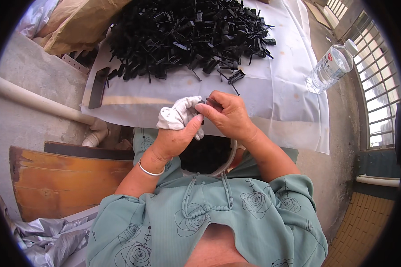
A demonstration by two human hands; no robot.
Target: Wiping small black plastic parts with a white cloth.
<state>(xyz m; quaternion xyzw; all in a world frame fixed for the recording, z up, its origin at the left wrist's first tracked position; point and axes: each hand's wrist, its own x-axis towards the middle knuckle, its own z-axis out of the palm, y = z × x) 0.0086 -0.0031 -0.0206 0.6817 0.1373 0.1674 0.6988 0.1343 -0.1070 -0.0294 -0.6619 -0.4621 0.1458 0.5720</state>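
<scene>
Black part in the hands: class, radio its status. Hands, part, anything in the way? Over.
Left hand partly gloved, right hand bare, both meeting. Small black part pinched between them, mostly hidden. Black pile lies beyond, not in the way.

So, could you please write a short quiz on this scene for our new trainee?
1. Multiple choice: where is the clear bottle relative to the pile of black parts? a) to its left b) to its right c) on top of it
2. True or false: a white glove is on the left hand, while the right hand is bare.
3. Fill in: the silver bangle circles the ___ wrist.

Key: 1. b; 2. true; 3. left
</scene>
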